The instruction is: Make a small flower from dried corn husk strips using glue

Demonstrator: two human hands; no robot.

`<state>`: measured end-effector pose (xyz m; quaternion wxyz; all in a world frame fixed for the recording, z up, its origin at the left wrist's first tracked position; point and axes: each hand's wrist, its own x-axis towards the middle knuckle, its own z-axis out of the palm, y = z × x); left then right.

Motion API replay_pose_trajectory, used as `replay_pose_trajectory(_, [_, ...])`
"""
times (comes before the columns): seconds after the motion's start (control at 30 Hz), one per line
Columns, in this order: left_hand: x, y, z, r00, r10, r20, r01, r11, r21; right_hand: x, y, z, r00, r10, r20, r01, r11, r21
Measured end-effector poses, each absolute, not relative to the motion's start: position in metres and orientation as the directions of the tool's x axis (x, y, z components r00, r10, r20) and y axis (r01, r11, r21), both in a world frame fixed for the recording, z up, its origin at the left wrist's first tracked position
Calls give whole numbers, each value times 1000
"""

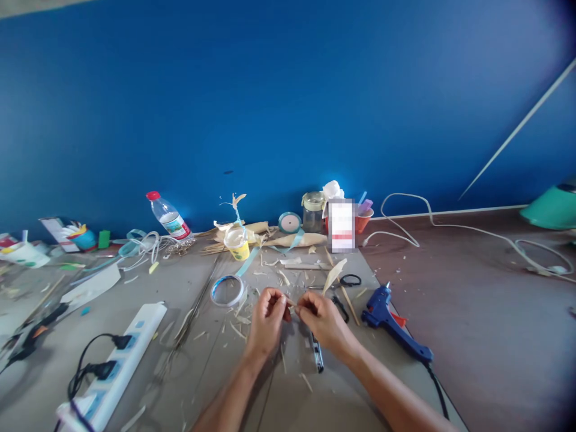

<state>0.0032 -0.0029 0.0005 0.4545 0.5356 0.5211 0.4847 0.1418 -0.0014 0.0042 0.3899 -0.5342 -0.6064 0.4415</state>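
Note:
My left hand (266,319) and my right hand (323,321) meet over the grey mat (216,372), fingers pinched together on a thin pale strip of dried leaf (291,304) held between them. A black pen-like tool (317,354) lies just under my right hand. Scissors with black handles (347,282) and a pale leaf piece (333,275) lie just beyond my right hand. A roll of clear tape (228,290) sits beyond my left hand. Leaf scraps are scattered around both hands.
A blue glue gun (390,324) lies to the right, its cord running off the edge. A white power strip (117,366) with plugs lies at the left. At the blue wall stand a water bottle (169,218), yellow cup (237,243), jar (313,211) and white cable (450,227).

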Motion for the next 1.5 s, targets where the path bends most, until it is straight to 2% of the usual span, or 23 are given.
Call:
replay_pose_trajectory(0.2, [2, -5, 7, 156, 985, -75, 25, 72, 997, 157, 4, 5, -96, 995, -30, 156, -15, -988])
replay_pose_trajectory(0.33, [2, -8, 11, 282, 952, -119, -5, 125, 992, 170, 10, 6, -185, 982, -48, 156, -19, -988])
replay_pose_trajectory(0.47, [0, -8, 8, 274, 957, -100, 126, 67, 990, 177, 11, 6, -306, 947, -94, 229, -23, -973])
replay_pose_trajectory(0.63, [2, -8, 6, 292, 956, -36, 323, -64, 944, 175, 9, 6, -323, 938, -121, 215, -52, -975])
replay_pose_trajectory(0.7, [2, -9, 6, 291, 956, -41, 323, -58, 945, 176, 8, 9, -322, 932, -168, 153, -123, -980])
replay_pose_trajectory(0.83, [1, -7, 4, 294, 952, -83, 269, 1, 963, 186, 10, 20, -394, 880, -264, -89, -322, -943])
replay_pose_trajectory(0.93, [-1, -4, 1, 218, 971, -93, 230, 42, 972, 191, 11, 25, -318, 918, -236, -176, -301, -937])
replay_pose_trajectory(1.03, [1, -3, 1, 136, 988, -68, 203, 39, 978, 186, 9, 21, -261, 952, -159, -129, -198, -972])
replay_pose_trajectory(1.13, [5, -6, 4, 107, 994, -38, 171, 20, 985, 170, 4, 13, -251, 958, -138, -60, -158, -986])
replay_pose_trajectory(1.3, [11, -13, 8, 143, 989, -24, 162, 0, 987, 150, 0, 6, -120, 988, -102, -17, -105, -994])
replay_pose_trajectory(1.5, [2, -10, 9, 98, 995, -5, 202, -15, 979, 163, 9, 3, 21, 994, -111, -164, -106, -981])
